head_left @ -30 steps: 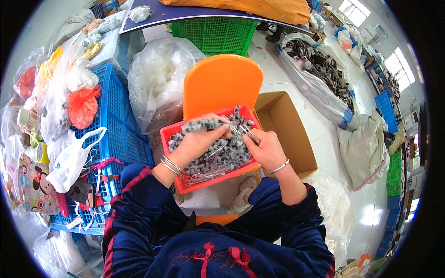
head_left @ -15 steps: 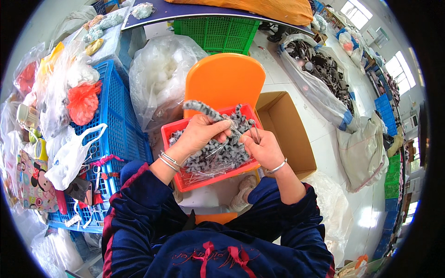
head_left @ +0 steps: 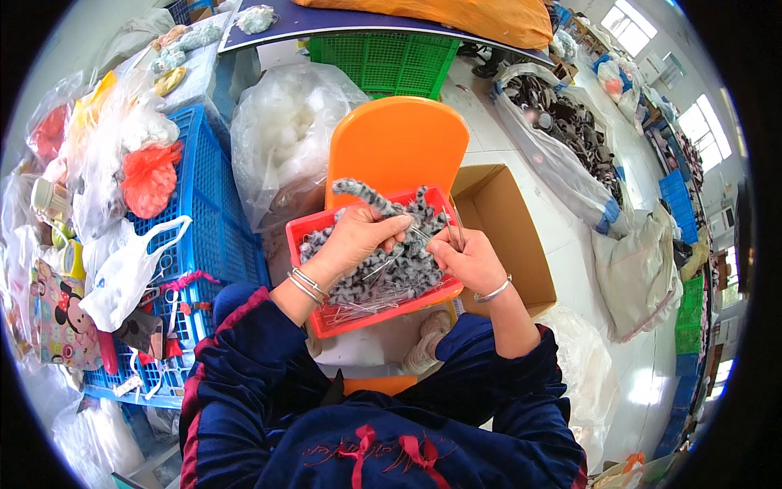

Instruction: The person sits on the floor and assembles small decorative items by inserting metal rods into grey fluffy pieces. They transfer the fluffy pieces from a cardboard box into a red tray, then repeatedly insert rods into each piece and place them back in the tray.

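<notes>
My left hand (head_left: 358,240) is closed on a grey-and-black fuzzy plush strip (head_left: 358,190), shaped like a tail, whose free end sticks out to the upper left. Close by on the right, my right hand (head_left: 471,259) pinches a slim metal tool (head_left: 458,218), perhaps forceps or tweezers. A thin metal rod or wire (head_left: 419,234) runs between the fingertips of both hands. Beneath them, a red plastic basket (head_left: 295,253) holds a heap of similar plush pieces (head_left: 407,273). Several thin metal wires (head_left: 371,307) lie along its near side.
An orange chair (head_left: 399,151) stands behind the basket, with an open cardboard box (head_left: 509,236) to its right. Blue crates (head_left: 195,196) with bags and scissors flank my left. A clear bag of white stuffing (head_left: 289,138) and a sack of dark pieces (head_left: 558,122) stand farther off.
The metal tool in my right hand has shifted slightly and its tip stands higher. My left hand keeps its grip on the plush strip; the whole view has moved a little.
</notes>
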Demonstrator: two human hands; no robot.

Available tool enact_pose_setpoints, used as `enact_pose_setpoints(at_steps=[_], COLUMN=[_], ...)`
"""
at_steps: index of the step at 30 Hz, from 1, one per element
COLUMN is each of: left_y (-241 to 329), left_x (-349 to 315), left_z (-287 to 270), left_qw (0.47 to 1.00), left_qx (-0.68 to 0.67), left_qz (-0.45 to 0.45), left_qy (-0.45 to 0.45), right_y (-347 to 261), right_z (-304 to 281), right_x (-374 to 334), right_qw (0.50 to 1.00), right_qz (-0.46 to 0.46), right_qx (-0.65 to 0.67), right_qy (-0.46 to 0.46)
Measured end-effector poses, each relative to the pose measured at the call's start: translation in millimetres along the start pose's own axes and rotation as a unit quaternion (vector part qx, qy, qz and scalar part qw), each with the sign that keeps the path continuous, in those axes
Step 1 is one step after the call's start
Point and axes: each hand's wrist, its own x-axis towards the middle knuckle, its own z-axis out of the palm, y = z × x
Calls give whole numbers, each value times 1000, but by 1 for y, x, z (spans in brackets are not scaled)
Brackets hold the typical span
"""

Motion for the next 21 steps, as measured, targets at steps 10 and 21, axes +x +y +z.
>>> enact_pose_setpoints(at_steps=[10,21], left_y=[-14,-1], left_x=[-5,-1], left_z=[16,3], left_qw=[1000,997], left_qx=[-9,-52], left_qz=[-22,26], left_qy=[-10,48], right_y=[6,5], right_z=[14,-1], right_x=[8,14], right_qw=[994,990], right_qz=[5,33], right_qx=[107,136], right_qy=[-8,11])
